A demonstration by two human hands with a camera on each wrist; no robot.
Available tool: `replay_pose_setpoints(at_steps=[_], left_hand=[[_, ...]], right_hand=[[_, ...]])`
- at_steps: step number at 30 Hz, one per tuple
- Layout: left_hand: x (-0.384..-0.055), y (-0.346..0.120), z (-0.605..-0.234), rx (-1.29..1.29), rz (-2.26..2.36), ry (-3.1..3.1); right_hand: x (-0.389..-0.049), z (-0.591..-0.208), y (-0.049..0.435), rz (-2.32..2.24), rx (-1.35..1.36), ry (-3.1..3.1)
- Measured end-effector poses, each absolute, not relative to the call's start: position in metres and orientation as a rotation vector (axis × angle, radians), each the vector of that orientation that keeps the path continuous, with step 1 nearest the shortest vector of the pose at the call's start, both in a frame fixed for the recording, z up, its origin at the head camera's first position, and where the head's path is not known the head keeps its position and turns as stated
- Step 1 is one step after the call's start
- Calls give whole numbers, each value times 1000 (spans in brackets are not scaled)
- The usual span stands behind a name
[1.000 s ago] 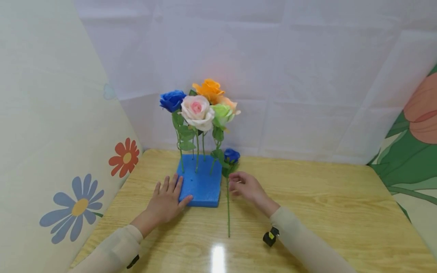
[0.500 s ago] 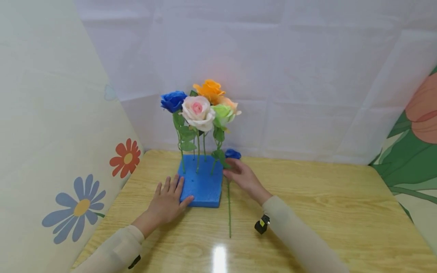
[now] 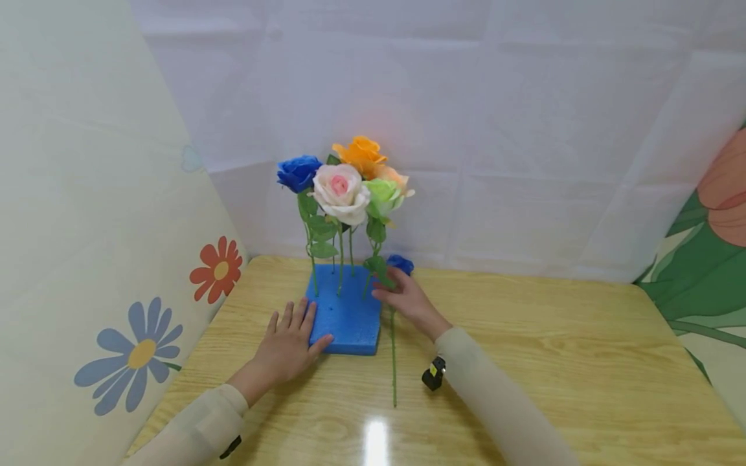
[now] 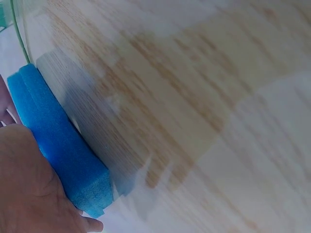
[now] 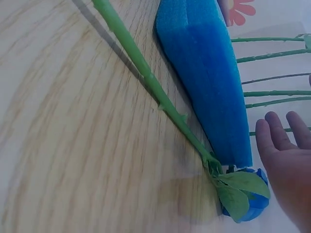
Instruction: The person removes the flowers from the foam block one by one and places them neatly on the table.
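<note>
Several artificial roses stand in a blue foam block (image 3: pixel 350 327): a blue rose (image 3: pixel 298 173), a pale pink rose (image 3: pixel 341 193), an orange rose (image 3: pixel 360 155), a peach one (image 3: pixel 392 175) and a green rose (image 3: pixel 384 197). My left hand (image 3: pixel 287 349) rests with spread fingers against the block's left side. On the right, my right hand (image 3: pixel 410 301) reaches to the leaves low on the green rose's stem, its fingers (image 5: pixel 281 131) fairly straight beside a stem. Under it, a second blue rose (image 5: pixel 250 194) lies along the block's right side, its head partly hidden in the head view.
The wooden table (image 3: pixel 524 349) extends to the right and front of the block. Behind it hangs a white cloth (image 3: pixel 495 142). A wall panel with printed flowers (image 3: pixel 140 353) borders the left, another with a printed tulip (image 3: pixel 723 213) the right.
My right hand has moved left and slightly away from me, from beside the lying blue rose's stem to the green rose's lower leaves. The left hand stays on the foam block.
</note>
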State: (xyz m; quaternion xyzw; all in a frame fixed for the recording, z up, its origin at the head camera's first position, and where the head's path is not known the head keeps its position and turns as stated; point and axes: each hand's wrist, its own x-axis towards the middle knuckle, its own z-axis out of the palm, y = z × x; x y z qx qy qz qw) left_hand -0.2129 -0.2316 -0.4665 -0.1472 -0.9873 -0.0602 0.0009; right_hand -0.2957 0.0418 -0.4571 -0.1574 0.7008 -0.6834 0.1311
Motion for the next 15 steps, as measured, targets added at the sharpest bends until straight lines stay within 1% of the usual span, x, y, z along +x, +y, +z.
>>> replay_pose_setpoints(at_steps=[15], left_hand=[[-213, -231, -466, -454, -194, -3100]], right_hand=[[-301, -461, 27, -2005, -503, 2082]])
